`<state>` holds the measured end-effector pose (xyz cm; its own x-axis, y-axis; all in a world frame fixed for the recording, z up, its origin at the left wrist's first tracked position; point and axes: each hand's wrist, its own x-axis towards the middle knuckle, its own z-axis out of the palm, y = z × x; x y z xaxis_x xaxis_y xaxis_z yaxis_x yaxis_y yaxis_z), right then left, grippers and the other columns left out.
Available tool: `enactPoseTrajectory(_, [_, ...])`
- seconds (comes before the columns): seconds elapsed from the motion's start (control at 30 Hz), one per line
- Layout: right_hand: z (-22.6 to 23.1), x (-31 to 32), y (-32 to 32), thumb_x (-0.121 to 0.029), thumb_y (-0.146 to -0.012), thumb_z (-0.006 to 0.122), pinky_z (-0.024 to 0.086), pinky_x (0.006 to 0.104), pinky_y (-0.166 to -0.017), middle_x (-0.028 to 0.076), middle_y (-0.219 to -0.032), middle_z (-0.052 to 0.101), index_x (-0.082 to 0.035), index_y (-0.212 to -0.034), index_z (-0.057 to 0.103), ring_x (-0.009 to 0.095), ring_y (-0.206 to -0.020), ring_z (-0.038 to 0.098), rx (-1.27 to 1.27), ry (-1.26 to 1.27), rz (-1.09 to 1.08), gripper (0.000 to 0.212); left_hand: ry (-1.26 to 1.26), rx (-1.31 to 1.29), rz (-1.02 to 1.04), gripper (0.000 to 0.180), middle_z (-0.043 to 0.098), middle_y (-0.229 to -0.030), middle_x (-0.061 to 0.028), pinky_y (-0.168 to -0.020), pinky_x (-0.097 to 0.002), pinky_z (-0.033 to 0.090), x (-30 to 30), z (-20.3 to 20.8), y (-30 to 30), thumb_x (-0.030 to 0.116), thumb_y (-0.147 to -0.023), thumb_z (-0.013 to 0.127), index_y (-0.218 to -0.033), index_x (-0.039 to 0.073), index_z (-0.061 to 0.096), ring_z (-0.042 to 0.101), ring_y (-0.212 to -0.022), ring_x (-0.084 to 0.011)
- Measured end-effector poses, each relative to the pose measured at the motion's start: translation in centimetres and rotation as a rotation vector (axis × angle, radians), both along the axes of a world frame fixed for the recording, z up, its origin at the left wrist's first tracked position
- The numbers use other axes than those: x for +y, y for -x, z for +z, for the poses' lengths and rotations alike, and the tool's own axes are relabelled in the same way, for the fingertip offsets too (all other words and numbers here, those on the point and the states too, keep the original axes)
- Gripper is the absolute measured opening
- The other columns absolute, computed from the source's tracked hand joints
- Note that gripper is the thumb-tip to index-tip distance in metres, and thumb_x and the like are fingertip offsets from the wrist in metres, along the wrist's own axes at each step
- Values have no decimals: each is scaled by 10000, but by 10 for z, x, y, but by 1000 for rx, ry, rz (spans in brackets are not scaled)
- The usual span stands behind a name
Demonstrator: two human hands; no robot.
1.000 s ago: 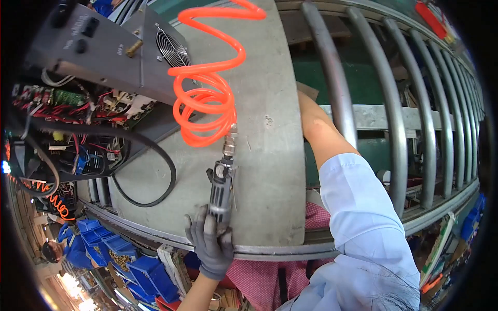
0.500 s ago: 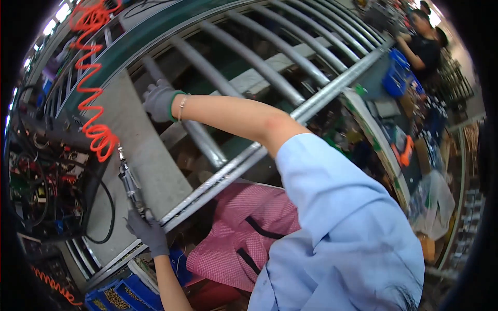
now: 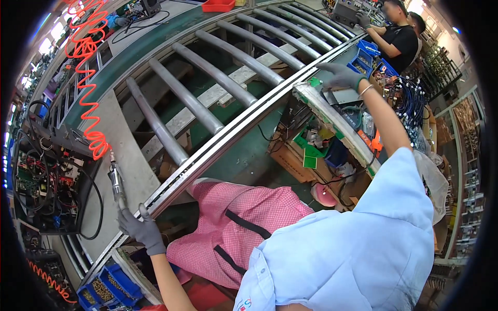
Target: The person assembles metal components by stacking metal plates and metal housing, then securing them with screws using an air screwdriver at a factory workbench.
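My left hand (image 3: 140,229), in a grey glove, is closed around the lower end of a silver air screwdriver (image 3: 116,181) near the conveyor's near rail. A coiled orange air hose (image 3: 89,111) runs up from the tool's other end. Out to the far right, my right hand (image 3: 341,78) is gloved too, with its fingers stretched out to the left and nothing visible in them. It hovers by the conveyor rail (image 3: 275,96), over the far end of a side bench (image 3: 337,116).
The roller conveyor (image 3: 207,78) curves away to the upper right. Opened equipment with wires (image 3: 46,181) stands at left. Blue bins of screws (image 3: 111,285) sit lower left. An orange tool (image 3: 371,141) lies on the side bench. A co-worker (image 3: 399,39) works at far right.
My right hand has swung from the rollers at the left across to the side bench at the right. My left hand stays at the screwdriver, and the view has shifted.
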<state>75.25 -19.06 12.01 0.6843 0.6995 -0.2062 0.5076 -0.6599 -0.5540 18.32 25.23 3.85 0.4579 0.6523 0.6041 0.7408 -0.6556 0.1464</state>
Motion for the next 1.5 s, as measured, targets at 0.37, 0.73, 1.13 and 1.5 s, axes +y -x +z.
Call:
enactPoseTrajectory(0.37, [9, -7, 6, -366, -428, 900, 394, 402, -982, 159, -1296, 512, -95, -1429, 276, 315, -1184, 511, -243, 961, 249, 1210, 38, 85, -267, 476, 526, -1289, -102, -1102, -467, 193, -76, 9, -67, 388, -906, 515, -1267, 78, 513, 456, -1221, -280])
enactPoseTrajectory(0.73, [5, -15, 9, -372, -426, 895, 406, 418, -938, 142, -1291, 472, -99, -1394, 324, 308, -1180, 490, -453, 964, 384, 1156, 107, 56, -323, 437, 548, -1261, -100, -1114, -461, 196, -96, -9, -76, 378, -915, 511, -1228, 77, 555, 486, -1197, -255])
enactPoseTrajectory(1.13, [5, -10, 38, -355, -455, 871, 394, 427, -935, 133, -1204, 509, -123, -1275, 456, 317, -1128, 504, -449, 808, 466, 948, 196, -68, -363, 371, 584, -1191, -112, -1096, -471, 238, -109, -12, -78, 310, -899, 553, -1187, 79, 588, 525, -1141, -263])
enactPoseTrajectory(1.5, [6, -44, 7, -159, -589, 765, 464, 317, -885, 154, -1079, 576, -27, -1281, 418, 266, -991, 583, -188, 340, 246, 785, 270, -54, -428, 357, 614, -1117, -101, -1090, -441, 275, -131, -14, -96, 329, -909, 543, -1145, 69, 608, 552, -1094, -260])
